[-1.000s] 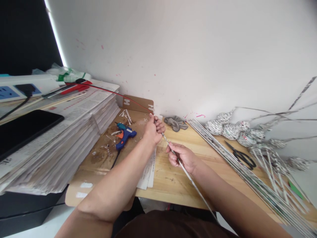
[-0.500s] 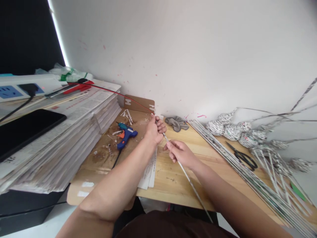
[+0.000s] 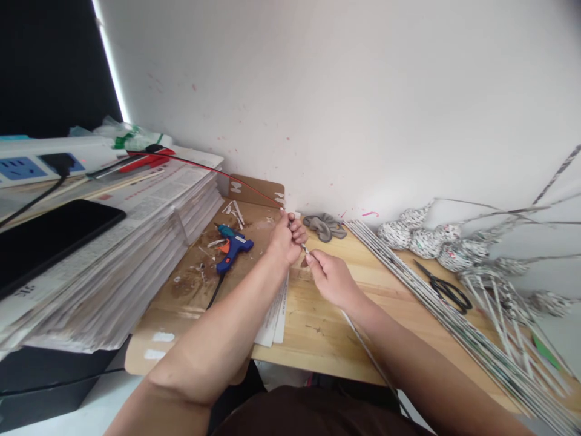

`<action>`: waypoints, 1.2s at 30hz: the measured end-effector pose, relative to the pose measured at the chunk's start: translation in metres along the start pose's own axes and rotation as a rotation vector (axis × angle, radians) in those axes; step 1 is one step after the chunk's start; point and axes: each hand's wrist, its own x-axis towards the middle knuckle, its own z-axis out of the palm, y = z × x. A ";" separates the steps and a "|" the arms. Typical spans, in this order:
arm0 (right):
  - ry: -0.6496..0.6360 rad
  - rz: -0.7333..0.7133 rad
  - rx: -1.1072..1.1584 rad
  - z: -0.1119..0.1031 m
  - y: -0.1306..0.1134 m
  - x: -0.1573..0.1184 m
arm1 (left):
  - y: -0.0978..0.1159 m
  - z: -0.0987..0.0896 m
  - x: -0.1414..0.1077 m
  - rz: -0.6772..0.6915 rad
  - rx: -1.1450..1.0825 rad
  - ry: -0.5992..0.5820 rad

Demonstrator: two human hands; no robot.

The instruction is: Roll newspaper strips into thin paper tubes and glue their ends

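A long, thin rolled-newspaper stick (image 3: 370,356) runs from my two hands down past the table's front edge. My left hand (image 3: 287,239) is closed around its upper end, fingers curled over it. Just below, my right hand (image 3: 327,275) pinches the same stick between thumb and fingers, its palm and wrist covering part of the length. A red-and-black wire (image 3: 236,179) reaches to the tip of my left hand; whether it is held there I cannot tell. Left of my hands lies a blue glue gun (image 3: 235,247) on a stained cardboard sheet (image 3: 181,315).
A tall newspaper stack (image 3: 200,203) at left bears a black phone (image 3: 59,242) and a power strip (image 3: 54,158). At right lie a bundle of paper sticks (image 3: 436,315), black scissors (image 3: 449,292) and woven paper pieces (image 3: 426,242). A grey scrunchie (image 3: 324,227) lies by the wall.
My right hand has turned over slightly around the stick, and the stick's lower end has swung to the right. The left hand keeps its grip.
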 end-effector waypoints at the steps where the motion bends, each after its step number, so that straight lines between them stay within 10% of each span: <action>1: -0.080 0.057 0.095 0.001 -0.001 0.000 | 0.000 0.000 0.000 -0.004 0.005 0.004; 4: -0.291 0.198 0.342 0.000 -0.001 0.002 | -0.001 0.001 0.000 -0.009 0.010 -0.002; 9: -0.019 0.031 0.081 0.000 -0.002 0.005 | -0.002 0.003 0.000 0.002 0.017 0.004; 14: -0.265 0.186 0.439 0.001 -0.002 0.007 | -0.003 0.004 -0.001 0.006 0.010 -0.047; 19: -0.003 0.059 0.150 -0.001 -0.002 0.007 | -0.004 0.003 0.000 0.033 0.076 -0.024; 24: -0.247 0.258 0.556 -0.002 -0.003 0.009 | -0.007 0.000 0.002 0.049 0.095 -0.033; 29: -0.088 0.210 0.406 -0.002 -0.002 0.011 | -0.009 -0.003 0.004 0.039 0.127 -0.044; 36: -0.287 0.218 0.648 -0.003 0.010 0.018 | -0.012 -0.003 0.004 0.038 0.141 -0.038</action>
